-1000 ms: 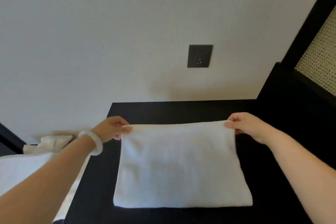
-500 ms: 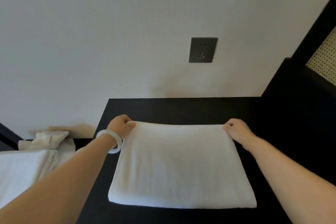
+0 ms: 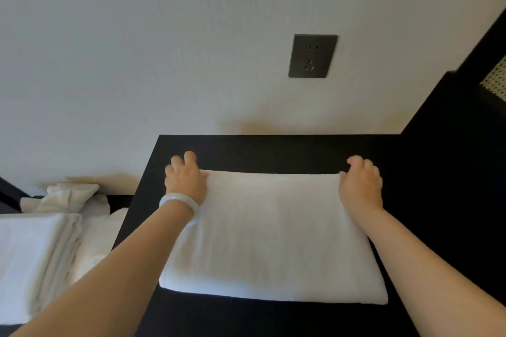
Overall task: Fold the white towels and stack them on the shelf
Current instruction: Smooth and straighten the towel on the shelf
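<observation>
A: Towel point(image 3: 273, 232) status?
B: Folded, laid flat on the black shelf point(image 3: 273, 150). Far corners are held down, likely to square the edge. Left hand point(image 3: 186, 180) is pressed on, fingers loose. Right hand point(image 3: 361, 186) is curled at its corner; grasp cannot be told.
A: Obstructions?
B: Wall point(image 3: 164, 35) close behind, socket point(image 3: 312, 56) on it. Towel pile point(image 3: 35, 249) beside the shelf, left.

The towel point(image 3: 273, 232) under the left hand point(image 3: 186, 180) and right hand point(image 3: 360, 186) is seen as soft matt cloth; the tabletop point(image 3: 273, 153) beyond them, smooth and matt; the left-wrist bangle point(image 3: 179, 201), glossy.
</observation>
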Motion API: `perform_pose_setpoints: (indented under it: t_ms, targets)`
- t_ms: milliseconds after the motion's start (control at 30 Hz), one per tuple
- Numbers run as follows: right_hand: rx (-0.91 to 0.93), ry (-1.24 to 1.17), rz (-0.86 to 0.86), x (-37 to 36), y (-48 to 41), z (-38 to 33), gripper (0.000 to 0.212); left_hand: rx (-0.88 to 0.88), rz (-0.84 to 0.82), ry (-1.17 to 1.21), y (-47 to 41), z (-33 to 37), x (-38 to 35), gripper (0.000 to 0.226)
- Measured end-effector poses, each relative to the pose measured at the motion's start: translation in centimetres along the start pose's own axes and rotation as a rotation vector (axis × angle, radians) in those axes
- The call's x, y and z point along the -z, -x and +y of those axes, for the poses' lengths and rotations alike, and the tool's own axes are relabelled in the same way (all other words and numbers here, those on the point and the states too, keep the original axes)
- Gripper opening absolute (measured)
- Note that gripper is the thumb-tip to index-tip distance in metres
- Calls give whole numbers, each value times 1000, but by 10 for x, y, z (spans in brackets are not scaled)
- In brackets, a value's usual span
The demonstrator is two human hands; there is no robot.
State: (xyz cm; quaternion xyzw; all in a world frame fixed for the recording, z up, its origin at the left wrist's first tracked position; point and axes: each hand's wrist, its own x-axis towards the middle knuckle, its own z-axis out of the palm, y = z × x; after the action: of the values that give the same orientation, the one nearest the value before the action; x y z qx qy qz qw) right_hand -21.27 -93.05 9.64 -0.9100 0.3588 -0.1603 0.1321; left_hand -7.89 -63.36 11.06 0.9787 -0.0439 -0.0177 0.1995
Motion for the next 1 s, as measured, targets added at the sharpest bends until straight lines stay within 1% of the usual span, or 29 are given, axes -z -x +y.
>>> perform_pose_setpoints:
  t_ms: [33,67,100,133,167,200,233,267,300,433,533,600,667,733,767,800,833,867,933,967,1000]
  targets:
    - [127,38,95,6,9,-10,37,-101,80,-131,10,8,2,31]
    - [263,8,141,7,24,-21,38,-239,133,-185,25,17,1,31]
    - [396,-36,145,5,44,-33,39,-386,135,-186,46,26,-6,29]
    - [521,-67,116,-1,68,-45,43,-521,98,-168,71,32,-16,32]
    - [612,-44,15,-8,90,-55,49,-624,36,-165,94,37,-28,42]
    - [657,25,-129,-16,105,-60,53,-666,-81,-222,108,38,-38,55]
    - [661,101,-248,-26,111,-60,55,-664,-181,-298,111,36,-48,60]
    - [608,167,-351,-33,108,-56,57,-617,-275,-348,106,30,-56,58]
    - [540,213,-394,-37,100,-52,60,-562,-316,-358,95,24,-60,57]
    - [262,298,-377,-40,59,-27,73,-409,-273,-395,46,8,-58,62]
    - [133,278,-398,-37,43,-8,88,-328,-236,-445,34,0,-57,66]
    - [101,224,-407,-36,40,-5,86,-298,-214,-435,35,0,-60,68]
    - [103,185,-426,-36,34,-8,76,-288,-202,-413,36,3,-59,69]
    - [97,108,-511,-28,20,-12,67,-273,-220,-425,36,8,-52,68]
    - [74,52,-564,-21,13,-12,65,-257,-240,-440,36,12,-47,66]
    - [50,9,-579,-12,7,-11,65,-243,-252,-448,37,17,-44,66]
    - [39,4,-542,-5,6,-8,66,-253,-241,-449,41,23,-42,66]
    - [54,34,-466,0,10,-5,67,-316,-204,-436,49,32,-43,67]
    - [154,88,-317,4,37,4,70,-576,-136,-346,74,57,-51,70]
    - [218,106,-301,4,57,9,72,-711,-147,-301,90,70,-59,70]
    - [269,121,-324,2,76,15,73,-814,-180,-278,104,82,-69,67]
